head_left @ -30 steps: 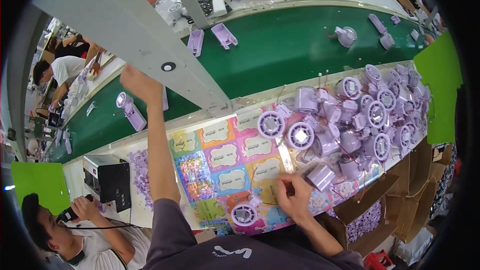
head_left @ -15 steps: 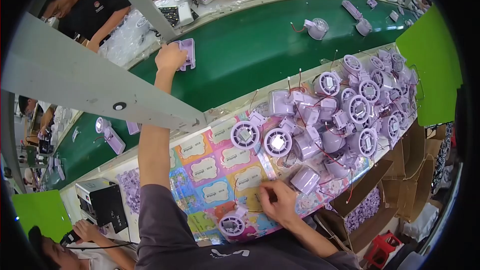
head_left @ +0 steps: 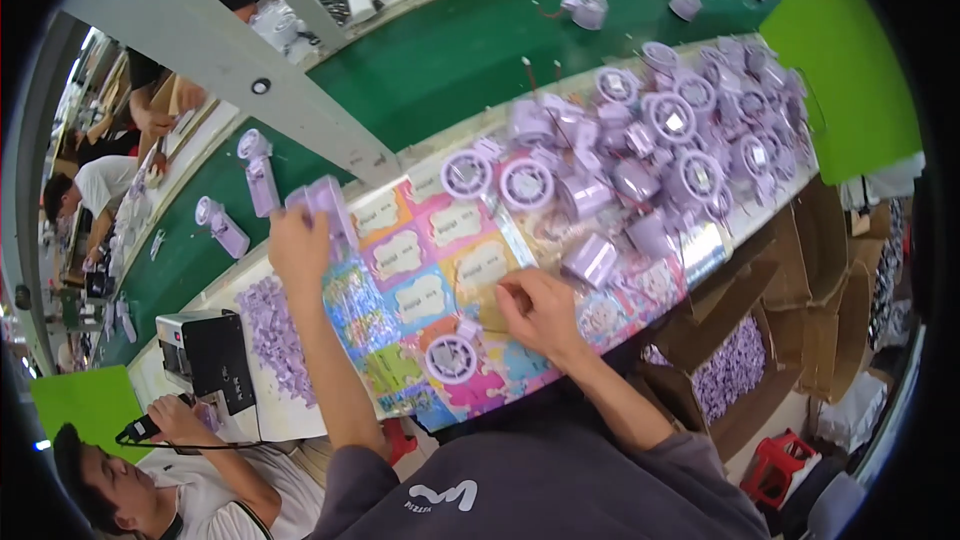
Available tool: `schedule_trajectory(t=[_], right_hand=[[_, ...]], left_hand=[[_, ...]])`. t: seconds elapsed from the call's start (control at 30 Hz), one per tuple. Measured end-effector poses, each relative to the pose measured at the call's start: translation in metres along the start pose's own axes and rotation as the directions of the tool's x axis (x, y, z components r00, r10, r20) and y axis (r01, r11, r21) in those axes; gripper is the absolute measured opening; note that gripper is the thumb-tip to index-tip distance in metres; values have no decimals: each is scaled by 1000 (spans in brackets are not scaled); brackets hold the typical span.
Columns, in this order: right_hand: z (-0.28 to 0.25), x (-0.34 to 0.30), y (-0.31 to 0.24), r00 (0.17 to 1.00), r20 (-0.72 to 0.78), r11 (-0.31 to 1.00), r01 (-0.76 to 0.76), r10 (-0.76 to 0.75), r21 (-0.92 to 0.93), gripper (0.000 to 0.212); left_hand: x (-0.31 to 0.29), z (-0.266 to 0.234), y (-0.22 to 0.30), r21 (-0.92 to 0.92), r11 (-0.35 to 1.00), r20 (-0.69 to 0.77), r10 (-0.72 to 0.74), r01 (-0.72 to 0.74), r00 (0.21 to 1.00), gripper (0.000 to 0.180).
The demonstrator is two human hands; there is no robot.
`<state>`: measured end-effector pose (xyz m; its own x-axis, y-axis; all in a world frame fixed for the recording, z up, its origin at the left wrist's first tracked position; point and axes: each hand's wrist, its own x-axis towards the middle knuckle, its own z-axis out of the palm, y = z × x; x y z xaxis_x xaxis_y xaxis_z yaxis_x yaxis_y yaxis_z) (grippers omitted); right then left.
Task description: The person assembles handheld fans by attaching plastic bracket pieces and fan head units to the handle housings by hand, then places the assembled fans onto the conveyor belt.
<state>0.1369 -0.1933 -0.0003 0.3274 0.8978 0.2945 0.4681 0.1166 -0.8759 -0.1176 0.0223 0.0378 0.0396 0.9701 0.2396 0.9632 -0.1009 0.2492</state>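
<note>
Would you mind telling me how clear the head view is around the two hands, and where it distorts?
Head view: evenly lit; left hand, gripping a purple fan, is slightly motion-blurred; right hand on the colourful mat is sharper; glare on the mat's glossy strip; the green conveyor bows, corners black.

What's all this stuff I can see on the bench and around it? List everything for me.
Conveyor belt: one, green, running behind the bench.
Fan parts pile: many, purple, heaped at the bench's right end.
Colourful mat: one, multicoloured with label shapes, on the bench in front.
Round fan grille: one, purple and white, on the mat's near edge.
Small purple pieces: a heap, left of the mat.
Fans on belt: two, purple, lying on the belt at left.
Black machine: one, at the bench's left end.
Cardboard boxes: several, brown, under the bench at right.
Left hand: holding a purple fan body.
Right hand: resting on the mat.
</note>
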Motion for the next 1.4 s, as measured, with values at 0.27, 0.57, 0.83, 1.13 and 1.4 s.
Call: schedule_trajectory(t=[0.27, 0.57, 0.83, 1.13, 1.4], right_hand=[[-9, -17, -12, 891, 37, 866, 449, -453, -221, 34], [9, -49, -46, 887, 252, 851, 449, -387, -272, 66], [3, -56, -63, 918, 276, 900, 354, -283, -255, 67], [28, 8, -143, 563, 647, 764, 643, -514, 47, 41], [186, -25, -105, 409, 722, 589, 808, -558, -2, 22]], left_hand=[[-116, -29, 41, -91, 995, 93, -18, 26, 996, 38], [-163, -47, 37, -301, 952, -88, 32, -58, 996, 30], [-241, -39, 70, -785, 597, -37, 220, -164, 975, 59], [-264, 15, 38, -827, 562, 98, 137, 4, 986, 62], [-255, -7, 50, -701, 690, -22, 230, -179, 973, 65]])
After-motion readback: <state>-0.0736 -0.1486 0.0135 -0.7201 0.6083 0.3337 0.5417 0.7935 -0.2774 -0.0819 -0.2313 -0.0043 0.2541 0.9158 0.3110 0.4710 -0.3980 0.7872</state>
